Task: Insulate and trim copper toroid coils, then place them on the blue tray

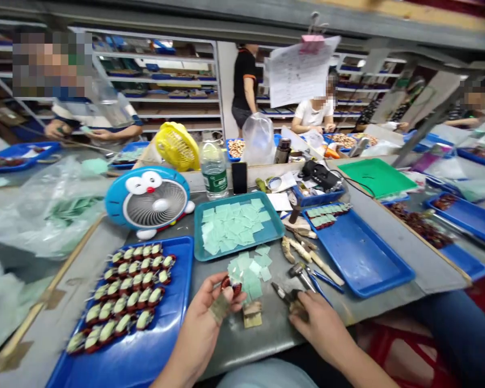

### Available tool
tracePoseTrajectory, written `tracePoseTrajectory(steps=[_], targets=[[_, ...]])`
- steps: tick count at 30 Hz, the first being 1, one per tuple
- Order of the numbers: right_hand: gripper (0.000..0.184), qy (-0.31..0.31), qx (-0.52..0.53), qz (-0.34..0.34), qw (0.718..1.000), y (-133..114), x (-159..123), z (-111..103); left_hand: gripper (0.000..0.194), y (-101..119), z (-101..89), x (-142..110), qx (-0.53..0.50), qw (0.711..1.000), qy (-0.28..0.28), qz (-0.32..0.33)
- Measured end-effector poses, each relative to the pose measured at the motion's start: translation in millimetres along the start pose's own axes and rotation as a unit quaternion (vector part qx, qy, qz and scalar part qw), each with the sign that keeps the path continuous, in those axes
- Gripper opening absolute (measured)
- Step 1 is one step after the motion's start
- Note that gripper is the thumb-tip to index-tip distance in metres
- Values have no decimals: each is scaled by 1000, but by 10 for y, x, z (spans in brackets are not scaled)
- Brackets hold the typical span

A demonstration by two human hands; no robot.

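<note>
My left hand (pixel 212 307) is closed around a small coil wound with reddish copper wire (pixel 231 286), held above the worktop. Tape is wrapped on one of that hand's fingers. My right hand (pixel 317 320) is closed on a dark tool with a narrow tip (pixel 282 292); its exact kind is hard to make out. Between the hands lie loose pale green paper pieces (pixel 250 275) and a small yellowish block (pixel 252 314). More such pieces fill a teal tray (pixel 199 210) behind them. To the left, a blue tray (pixel 161 328) carries rows of coils with pale green tops.
At right stands another blue tray (pixel 364 258) with several coils at its far end. Pliers (pixel 325 283), a hammer (pixel 301 272) and taped tools lie beside it. A blue fan (pixel 157 202) and a water bottle (pixel 214 170) stand behind. Other people sit across the bench.
</note>
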State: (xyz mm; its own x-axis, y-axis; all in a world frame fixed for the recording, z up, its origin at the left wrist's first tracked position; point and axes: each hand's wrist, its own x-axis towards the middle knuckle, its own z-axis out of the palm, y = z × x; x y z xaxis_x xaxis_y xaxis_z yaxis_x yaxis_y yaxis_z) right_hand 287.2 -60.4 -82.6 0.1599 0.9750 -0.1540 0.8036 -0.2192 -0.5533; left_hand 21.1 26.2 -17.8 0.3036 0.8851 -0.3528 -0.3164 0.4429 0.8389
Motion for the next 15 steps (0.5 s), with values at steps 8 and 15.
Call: tracePoseTrajectory(steps=[8, 15], targets=[[61, -214, 576, 81, 785, -551, -103, -251, 34, -74, -108, -44, -17, 997, -35, 61], [22, -63, 70, -169, 981, -1091, 67, -415, 32, -11, -169, -96, 70, 987, -63, 131]])
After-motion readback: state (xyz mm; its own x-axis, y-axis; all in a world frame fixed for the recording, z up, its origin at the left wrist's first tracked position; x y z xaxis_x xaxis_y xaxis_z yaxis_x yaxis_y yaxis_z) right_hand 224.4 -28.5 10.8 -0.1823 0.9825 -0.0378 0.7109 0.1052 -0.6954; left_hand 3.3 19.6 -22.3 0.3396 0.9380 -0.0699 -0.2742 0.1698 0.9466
